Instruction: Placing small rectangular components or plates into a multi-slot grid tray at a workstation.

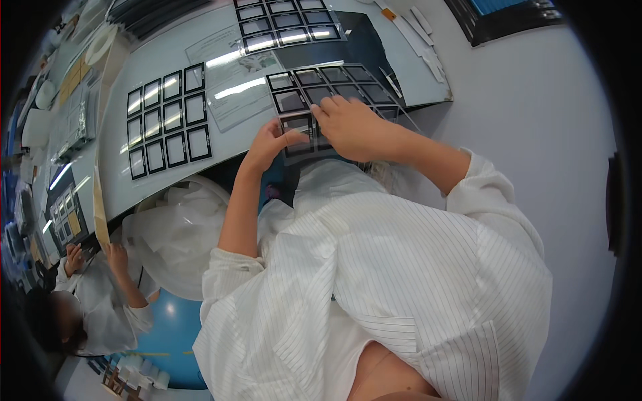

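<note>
A clear sheet bearing rows of black-bordered rectangles (311,78) lies at the table's near edge, its near part jutting out toward my body. My left hand (269,145) grips the sheet's left edge, thumb on top and the fingers partly hidden. Over the sheet's middle is my right hand (352,127), its fingers bent and closed at the surface; whatever they pinch is hidden. To the left, a group of similar black frames (173,115) rests on the table in neat rows. Another such framed sheet (287,30) lies farther back.
Under clear film on the table (231,144) are printed papers (234,107). White strips (421,33) lie at the far right corner. Below the near edge stands a bin with a translucent liner (177,234). A co-worker (100,301) works at lower left, beside a cardboard divider (100,200).
</note>
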`<act>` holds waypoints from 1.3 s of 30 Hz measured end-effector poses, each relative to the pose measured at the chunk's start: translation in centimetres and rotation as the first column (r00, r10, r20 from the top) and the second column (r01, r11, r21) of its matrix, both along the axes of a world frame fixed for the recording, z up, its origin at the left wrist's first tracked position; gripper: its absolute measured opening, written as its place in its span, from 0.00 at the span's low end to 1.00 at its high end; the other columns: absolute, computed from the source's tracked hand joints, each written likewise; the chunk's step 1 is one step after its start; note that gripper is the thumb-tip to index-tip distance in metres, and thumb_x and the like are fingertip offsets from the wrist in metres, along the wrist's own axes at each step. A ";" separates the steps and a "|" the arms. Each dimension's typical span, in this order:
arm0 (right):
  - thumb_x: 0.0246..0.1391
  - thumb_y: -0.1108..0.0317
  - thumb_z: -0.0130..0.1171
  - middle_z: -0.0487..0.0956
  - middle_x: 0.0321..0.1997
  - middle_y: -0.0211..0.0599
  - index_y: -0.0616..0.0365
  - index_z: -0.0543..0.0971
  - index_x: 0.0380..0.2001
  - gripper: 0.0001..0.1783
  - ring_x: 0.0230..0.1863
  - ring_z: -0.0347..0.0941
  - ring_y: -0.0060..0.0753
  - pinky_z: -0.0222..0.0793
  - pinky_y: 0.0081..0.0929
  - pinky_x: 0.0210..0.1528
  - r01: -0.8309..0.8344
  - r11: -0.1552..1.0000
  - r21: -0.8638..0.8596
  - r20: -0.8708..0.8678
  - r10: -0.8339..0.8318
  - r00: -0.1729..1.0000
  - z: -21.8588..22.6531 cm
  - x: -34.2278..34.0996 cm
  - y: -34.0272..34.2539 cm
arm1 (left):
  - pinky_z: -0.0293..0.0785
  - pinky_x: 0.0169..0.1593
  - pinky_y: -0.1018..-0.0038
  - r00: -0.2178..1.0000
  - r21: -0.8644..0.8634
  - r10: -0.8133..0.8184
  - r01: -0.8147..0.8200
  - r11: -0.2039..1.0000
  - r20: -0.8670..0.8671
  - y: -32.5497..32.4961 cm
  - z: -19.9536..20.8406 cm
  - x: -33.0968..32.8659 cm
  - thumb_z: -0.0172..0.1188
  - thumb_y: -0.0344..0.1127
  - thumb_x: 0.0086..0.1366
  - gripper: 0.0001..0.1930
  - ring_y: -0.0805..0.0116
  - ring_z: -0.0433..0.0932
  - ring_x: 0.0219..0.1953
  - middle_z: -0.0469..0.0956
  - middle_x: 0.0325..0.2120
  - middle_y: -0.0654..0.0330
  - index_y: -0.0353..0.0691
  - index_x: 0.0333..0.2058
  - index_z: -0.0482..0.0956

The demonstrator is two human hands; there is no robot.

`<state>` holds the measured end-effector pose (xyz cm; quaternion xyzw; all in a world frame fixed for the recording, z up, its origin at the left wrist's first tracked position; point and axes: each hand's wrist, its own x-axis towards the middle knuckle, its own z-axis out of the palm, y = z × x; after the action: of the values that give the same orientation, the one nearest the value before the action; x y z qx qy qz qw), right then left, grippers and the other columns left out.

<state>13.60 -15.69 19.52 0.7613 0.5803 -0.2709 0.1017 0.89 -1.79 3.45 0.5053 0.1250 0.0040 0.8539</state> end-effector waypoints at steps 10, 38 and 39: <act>0.61 0.57 0.39 0.49 0.70 0.53 0.68 0.46 0.65 0.37 0.71 0.45 0.45 0.42 0.29 0.69 -0.120 0.970 -0.213 -0.741 -0.080 0.667 -0.7 7.7 -0.4 | 0.71 0.37 0.80 0.947 0.144 -0.210 0.249 0.958 -0.241 -2.4 -3.6 -3.5 0.61 0.28 0.58 0.13 0.77 0.75 0.32 0.79 0.34 0.63 0.32 0.42 0.77; 0.50 0.48 0.58 0.63 0.58 0.65 0.72 0.54 0.61 0.47 0.60 0.60 0.60 0.53 0.43 0.63 0.751 0.604 -0.266 0.306 -0.686 0.660 -27.7 -7.5 -34.2 | 0.81 0.34 0.75 0.974 0.383 0.213 -0.167 0.909 -0.080 2.8 19.0 -3.6 0.53 0.34 0.66 0.15 0.64 0.82 0.31 0.79 0.40 0.46 0.28 0.46 0.73; 0.48 0.44 0.59 0.62 0.60 0.63 0.71 0.54 0.62 0.50 0.61 0.60 0.56 0.55 0.41 0.63 0.781 0.569 -0.257 0.210 -0.756 0.620 -28.5 -6.9 -32.4 | 0.81 0.34 0.75 0.974 0.317 0.223 -0.195 0.928 -0.051 2.5 19.4 -3.0 0.52 0.34 0.66 0.15 0.62 0.82 0.32 0.78 0.42 0.45 0.28 0.47 0.72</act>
<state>6.66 -48.07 -8.94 0.9194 0.1345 -0.3499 0.1190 -2.12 0.67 22.84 0.6166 0.2127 0.0927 0.7523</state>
